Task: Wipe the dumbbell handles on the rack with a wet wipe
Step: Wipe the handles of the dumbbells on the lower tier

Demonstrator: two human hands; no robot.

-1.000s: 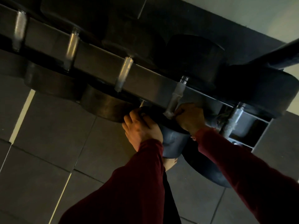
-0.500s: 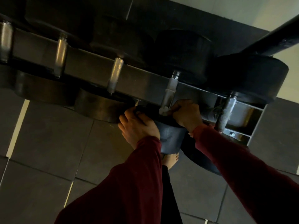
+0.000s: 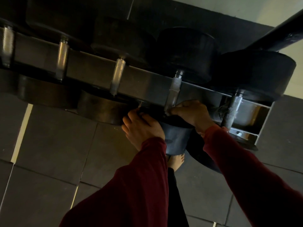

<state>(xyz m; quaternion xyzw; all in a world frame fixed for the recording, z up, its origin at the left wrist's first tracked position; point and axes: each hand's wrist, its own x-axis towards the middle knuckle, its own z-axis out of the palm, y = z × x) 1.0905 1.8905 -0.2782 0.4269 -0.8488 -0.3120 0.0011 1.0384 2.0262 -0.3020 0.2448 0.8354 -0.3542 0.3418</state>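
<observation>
Dark red sleeves fill the bottom of my feed, both arms reaching up and away from me to the rack point(image 3: 147, 82). Closest in, the left hand point(image 3: 142, 126) sits on the near weight head point(image 3: 176, 138) of one dumbbell, fingers curled over its top edge, steadying it I'd guess. Just beside it, the right hand point(image 3: 191, 113) is bunched at the bottom end of that dumbbell's handle point(image 3: 174, 90), fingers curled tight. There's a pale scrap at the fingertips which I take for the wet wipe point(image 3: 167, 110), but it's so dim I can't swear to it.

Further out, three more knurled handles point(image 3: 117, 76) run off to the left along the rail, and one sits to the right point(image 3: 232, 108) with something greyish draped on it; can't tell what.

Progress-wise, honestly hard to call. No handle looks visibly wet or different, so nothing tells me which ones are done. My read: mid-wipe on this one, with the rest of this handle's length up toward the far head left to cover, and possibly several others.
</observation>
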